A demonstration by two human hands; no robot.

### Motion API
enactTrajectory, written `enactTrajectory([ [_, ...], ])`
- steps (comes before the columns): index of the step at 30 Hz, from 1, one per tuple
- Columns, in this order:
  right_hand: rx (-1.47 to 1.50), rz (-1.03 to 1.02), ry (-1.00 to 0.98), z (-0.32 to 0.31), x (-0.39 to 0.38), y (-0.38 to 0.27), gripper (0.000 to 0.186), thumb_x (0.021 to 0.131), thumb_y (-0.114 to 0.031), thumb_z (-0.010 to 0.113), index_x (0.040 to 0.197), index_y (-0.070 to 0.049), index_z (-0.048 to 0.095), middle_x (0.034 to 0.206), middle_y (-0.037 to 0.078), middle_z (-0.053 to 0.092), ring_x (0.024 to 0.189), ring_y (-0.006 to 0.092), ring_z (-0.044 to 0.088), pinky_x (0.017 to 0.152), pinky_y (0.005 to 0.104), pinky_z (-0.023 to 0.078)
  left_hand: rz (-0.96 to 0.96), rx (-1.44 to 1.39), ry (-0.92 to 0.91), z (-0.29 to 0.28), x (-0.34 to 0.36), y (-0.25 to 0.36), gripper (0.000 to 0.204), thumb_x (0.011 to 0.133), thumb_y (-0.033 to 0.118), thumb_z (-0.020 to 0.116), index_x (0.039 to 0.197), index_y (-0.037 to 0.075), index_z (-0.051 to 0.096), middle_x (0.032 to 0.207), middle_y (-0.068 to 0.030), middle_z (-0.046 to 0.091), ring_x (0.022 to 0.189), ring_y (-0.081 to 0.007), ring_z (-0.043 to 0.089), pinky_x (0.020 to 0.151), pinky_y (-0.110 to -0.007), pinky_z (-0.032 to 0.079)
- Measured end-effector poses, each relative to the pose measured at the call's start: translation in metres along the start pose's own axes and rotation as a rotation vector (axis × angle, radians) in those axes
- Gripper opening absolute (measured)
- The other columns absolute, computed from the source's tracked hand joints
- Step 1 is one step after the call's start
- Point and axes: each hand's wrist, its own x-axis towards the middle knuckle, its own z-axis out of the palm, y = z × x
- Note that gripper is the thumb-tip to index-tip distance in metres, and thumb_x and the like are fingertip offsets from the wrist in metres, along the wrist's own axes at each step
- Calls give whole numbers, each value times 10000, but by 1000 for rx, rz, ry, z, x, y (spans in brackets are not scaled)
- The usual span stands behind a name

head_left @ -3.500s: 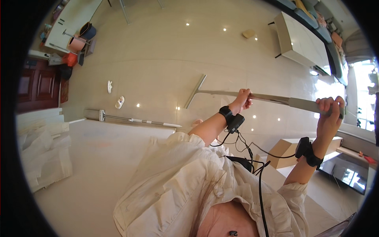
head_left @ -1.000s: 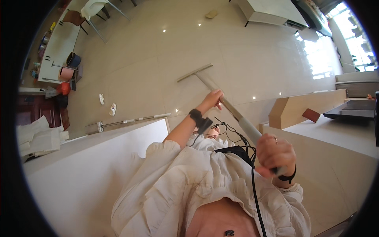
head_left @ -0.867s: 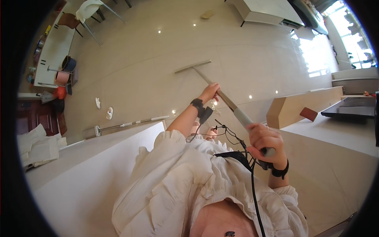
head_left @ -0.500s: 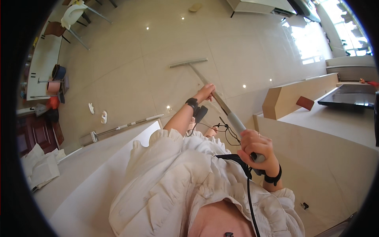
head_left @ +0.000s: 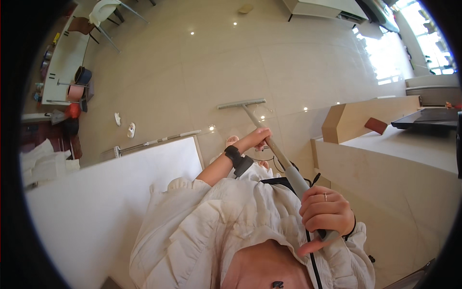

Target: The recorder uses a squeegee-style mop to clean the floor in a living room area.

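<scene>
In the head view, the squeegee (head_left: 279,153) slants from near the person's chest out toward the floor (head_left: 221,67), its crossbar (head_left: 240,103) at the far end; whether the bar presses on the tiles is hard to tell. The left hand (head_left: 260,138) is curled closed around the bare pole, partway between bar and grip. The right hand (head_left: 327,209) has its fingers wrapped around the grey grip (head_left: 296,180) near its end, the thumb sticking out to one side. A black strap (head_left: 232,153) circles the left wrist, and a ring (head_left: 325,196) sits on a right-hand finger.

Left of the pole, a white counter (head_left: 120,192) stands with a mop (head_left: 154,141) just beyond its edge. Past that, two white shoes (head_left: 131,130) lie on the floor. A pink bin (head_left: 75,92) stands farther left, beside a dark bin (head_left: 83,75).
</scene>
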Motion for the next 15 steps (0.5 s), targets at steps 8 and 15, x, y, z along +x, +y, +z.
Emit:
enactTrajectory([
  [8,105,-147,-86,8,-85,-19,446,658,-374,803,656,-53,493,650,56,489,573,235,503,647,326,451,26,-60,89,75,-18,-62,218,868,313,459,835,99,473,614,-2,430,398,-77,392,372,-224,366],
  [15,152,-241,-202,9,-142,-31,457,667,-410,797,653,-58,507,626,43,480,531,224,480,590,332,402,-27,-4,167,122,-29,-101,243,872,344,446,863,105,485,610,-9,466,384,-89,413,350,-228,347],
])
